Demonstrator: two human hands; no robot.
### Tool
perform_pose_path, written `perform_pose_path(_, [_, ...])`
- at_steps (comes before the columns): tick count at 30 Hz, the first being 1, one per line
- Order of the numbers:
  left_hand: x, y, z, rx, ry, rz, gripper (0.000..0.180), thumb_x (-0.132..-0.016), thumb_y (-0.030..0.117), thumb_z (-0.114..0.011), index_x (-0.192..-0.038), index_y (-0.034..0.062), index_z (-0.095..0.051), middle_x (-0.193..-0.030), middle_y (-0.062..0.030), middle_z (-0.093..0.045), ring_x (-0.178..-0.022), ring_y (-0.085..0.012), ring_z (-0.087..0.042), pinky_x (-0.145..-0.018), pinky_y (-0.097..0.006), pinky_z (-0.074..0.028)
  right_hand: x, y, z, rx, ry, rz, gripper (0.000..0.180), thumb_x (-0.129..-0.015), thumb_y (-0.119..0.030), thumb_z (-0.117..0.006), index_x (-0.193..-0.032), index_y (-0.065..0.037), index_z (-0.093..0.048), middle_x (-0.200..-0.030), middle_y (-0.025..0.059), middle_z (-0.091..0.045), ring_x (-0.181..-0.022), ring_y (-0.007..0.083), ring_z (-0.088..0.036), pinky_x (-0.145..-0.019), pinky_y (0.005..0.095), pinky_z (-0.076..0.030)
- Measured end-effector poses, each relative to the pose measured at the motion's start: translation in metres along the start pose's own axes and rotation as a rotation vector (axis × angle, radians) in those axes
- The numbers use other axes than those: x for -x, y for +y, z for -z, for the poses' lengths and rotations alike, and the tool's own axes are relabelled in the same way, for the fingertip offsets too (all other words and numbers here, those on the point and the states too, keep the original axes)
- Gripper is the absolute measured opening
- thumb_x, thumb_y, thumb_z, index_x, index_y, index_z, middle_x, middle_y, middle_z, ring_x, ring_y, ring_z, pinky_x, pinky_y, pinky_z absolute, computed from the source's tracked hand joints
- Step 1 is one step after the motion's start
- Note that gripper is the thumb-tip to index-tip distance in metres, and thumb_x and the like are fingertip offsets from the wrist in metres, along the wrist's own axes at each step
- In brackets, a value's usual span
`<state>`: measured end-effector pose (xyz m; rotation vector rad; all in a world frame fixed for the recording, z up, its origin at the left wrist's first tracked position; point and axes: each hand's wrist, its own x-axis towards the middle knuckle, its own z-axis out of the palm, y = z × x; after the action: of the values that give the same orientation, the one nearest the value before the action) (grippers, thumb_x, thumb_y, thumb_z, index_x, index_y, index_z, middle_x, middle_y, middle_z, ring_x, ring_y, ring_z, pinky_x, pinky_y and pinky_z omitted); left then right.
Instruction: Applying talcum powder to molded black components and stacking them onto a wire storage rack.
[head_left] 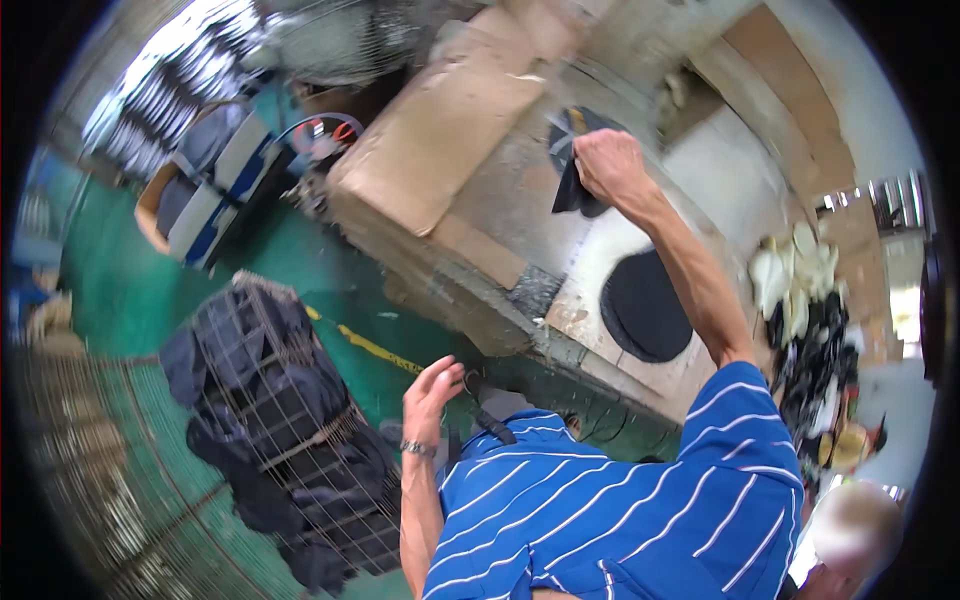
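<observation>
My right hand (610, 167) is reached out over the worktable (490, 215), its fingers closed on a dark piece of cloth (572, 192) that hangs below the fist. Just behind the fist lies or hangs a grey part with a yellowish strip (577, 122); I cannot tell whether it belongs to the same cloth. Nearer to me, a round black pad or stack of fabric (648, 306) rests on a pale board (585, 290), under my right forearm. My left hand (432, 395), with a metal watch at the wrist, is held in the air left of my body, fingers loosely stretched and holding nothing.
A wire cage cart (290, 390) filled with dark cloth stands at the left. Cardboard (440, 140) covers the table's far left. An open box of dark cloth (215, 180) is beyond. Pale and black pieces (795, 275) pile up at the right, near another person (850, 530).
</observation>
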<state>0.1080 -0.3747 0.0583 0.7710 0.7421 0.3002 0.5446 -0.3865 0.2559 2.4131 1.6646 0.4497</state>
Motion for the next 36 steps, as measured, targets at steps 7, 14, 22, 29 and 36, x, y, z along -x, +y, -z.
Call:
perform_pose_path(7, [0.031,0.031,0.019,0.614,-0.150,-0.173,0.067,-0.103,0.041,-0.061,-0.147,-0.0066,-0.044,-0.141,-0.0185,-0.057,-0.133,-0.0298,-0.053,-0.113,-0.049,-0.044,-0.005,-0.254,0.074,-0.351,-0.032,0.474,0.012,-0.083,-0.017,-0.069,-0.081,-0.006,-0.066,-0.081,0.0145,-0.068,-0.084,0.0355,-0.067,-0.076,0.0476,-0.051])
perform_pose_path(14, [0.145,-0.020,0.158,1.080,0.642,-0.659,0.034,-0.097,0.011,-0.064,-0.130,0.0070,-0.059,-0.125,-0.0070,-0.067,-0.114,-0.0215,-0.066,-0.105,-0.042,-0.050,0.072,-0.483,0.097,-0.583,-0.279,0.975,0.013,-0.082,-0.015,-0.073,-0.091,-0.006,-0.071,-0.088,0.0121,-0.070,-0.090,0.0329,-0.067,-0.083,0.0453,-0.049])
perform_pose_path(22, [0.368,-0.076,0.293,1.093,1.241,-1.229,0.049,-0.087,-0.003,-0.055,-0.136,0.0028,-0.055,-0.122,-0.0102,-0.068,-0.111,-0.0246,-0.067,-0.096,-0.041,-0.056,0.202,-0.756,0.142,-0.803,-0.249,1.452,0.018,-0.082,-0.017,-0.073,-0.096,-0.005,-0.073,-0.092,0.0150,-0.073,-0.094,0.0347,-0.069,-0.086,0.0463,-0.052])
perform_pose_path(29, [0.490,-0.164,0.331,1.105,1.723,-1.447,0.049,-0.090,-0.004,-0.055,-0.139,0.0068,-0.053,-0.115,-0.0074,-0.069,-0.095,-0.0196,-0.068,-0.083,-0.039,-0.056,0.341,-0.890,0.160,-0.901,-0.183,1.720,0.016,-0.083,-0.017,-0.073,-0.095,-0.007,-0.071,-0.090,0.0122,-0.070,-0.090,0.0311,-0.068,-0.082,0.0451,-0.051])
perform_pose_path(36, [0.417,-0.383,0.358,1.459,1.901,-1.216,0.058,-0.085,-0.003,-0.060,-0.142,0.0092,-0.051,-0.126,-0.0076,-0.065,-0.106,-0.0236,-0.067,-0.087,-0.044,-0.059,0.455,-0.947,0.028,-0.513,-0.310,1.905,0.025,-0.081,-0.013,-0.074,-0.105,-0.007,-0.070,-0.095,0.0106,-0.066,-0.097,0.0296,-0.064,-0.083,0.0446,-0.050])
